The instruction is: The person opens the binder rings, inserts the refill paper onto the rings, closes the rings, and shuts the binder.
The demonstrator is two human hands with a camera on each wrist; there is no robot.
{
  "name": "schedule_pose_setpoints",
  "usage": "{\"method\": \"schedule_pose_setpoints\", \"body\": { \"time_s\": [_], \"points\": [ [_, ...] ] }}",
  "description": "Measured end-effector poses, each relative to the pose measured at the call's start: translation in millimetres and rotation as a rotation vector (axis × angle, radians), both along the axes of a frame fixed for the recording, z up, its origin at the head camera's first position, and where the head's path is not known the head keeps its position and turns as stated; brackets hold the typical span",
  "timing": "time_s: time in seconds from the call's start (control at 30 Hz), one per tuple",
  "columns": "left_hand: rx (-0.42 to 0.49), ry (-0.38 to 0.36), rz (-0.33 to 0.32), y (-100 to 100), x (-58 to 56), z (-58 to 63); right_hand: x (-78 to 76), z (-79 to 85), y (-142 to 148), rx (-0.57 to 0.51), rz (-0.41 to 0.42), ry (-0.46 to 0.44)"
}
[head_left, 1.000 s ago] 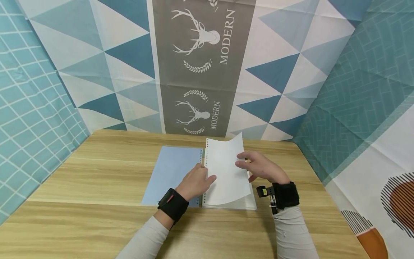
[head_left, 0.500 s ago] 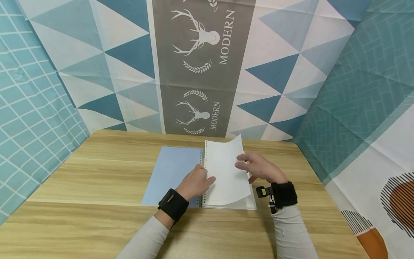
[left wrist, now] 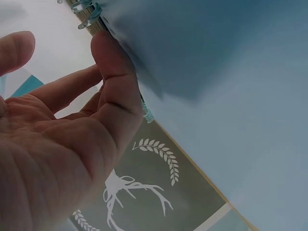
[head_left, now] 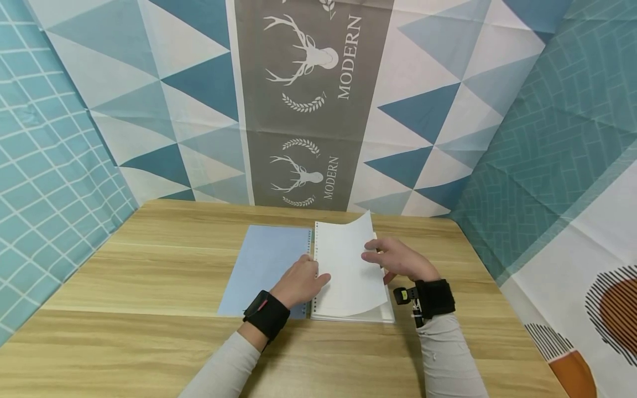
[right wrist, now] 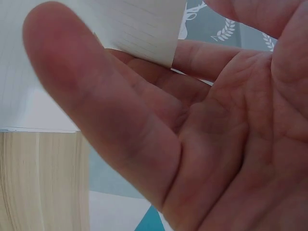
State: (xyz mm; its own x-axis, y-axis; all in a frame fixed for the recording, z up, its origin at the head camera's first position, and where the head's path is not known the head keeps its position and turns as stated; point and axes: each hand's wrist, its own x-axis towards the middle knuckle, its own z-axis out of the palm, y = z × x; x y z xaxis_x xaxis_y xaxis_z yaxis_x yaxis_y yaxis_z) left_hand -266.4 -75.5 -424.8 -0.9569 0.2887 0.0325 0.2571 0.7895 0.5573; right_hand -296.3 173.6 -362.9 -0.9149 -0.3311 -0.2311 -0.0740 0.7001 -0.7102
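Observation:
A loose-leaf ring notebook lies open, its blue cover (head_left: 266, 265) on the left and a stack of white pages (head_left: 384, 315) on the right. Above the stack is a curved white sheet (head_left: 343, 265) with punched holes down its left side, its far right corner raised. My left hand (head_left: 300, 279) touches the notebook's spine; in the left wrist view the fingertips press by the clear rings (left wrist: 91, 14), the thumb standing apart. My right hand (head_left: 403, 258) holds the sheet's right edge, fingers on top and thumb (right wrist: 96, 96) beneath.
The notebook rests on a wooden table (head_left: 149, 276). Behind it hangs a patterned cloth (head_left: 303, 127) with deer heads and triangles. Tiled-pattern cloths stand at the left (head_left: 45, 138) and right (head_left: 557, 138) sides.
The white sheet has come down slightly toward me, its far edge lower than before. My right hand has shifted a little left with it. My left hand has barely moved.

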Motion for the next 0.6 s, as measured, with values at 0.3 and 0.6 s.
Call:
{"method": "schedule_pose_setpoints", "body": {
  "time_s": [0.3, 0.6],
  "points": [
    [-0.017, 0.015, -0.026, -1.0, -0.4, -1.6, -0.8, -2.5, 0.1, 0.019, -0.009, -0.021],
    [-0.077, -0.001, -0.039, -1.3, 2.9, 3.3, -2.2, -5.4, 0.7, 0.027, -0.019, -0.040]
  ]
}}
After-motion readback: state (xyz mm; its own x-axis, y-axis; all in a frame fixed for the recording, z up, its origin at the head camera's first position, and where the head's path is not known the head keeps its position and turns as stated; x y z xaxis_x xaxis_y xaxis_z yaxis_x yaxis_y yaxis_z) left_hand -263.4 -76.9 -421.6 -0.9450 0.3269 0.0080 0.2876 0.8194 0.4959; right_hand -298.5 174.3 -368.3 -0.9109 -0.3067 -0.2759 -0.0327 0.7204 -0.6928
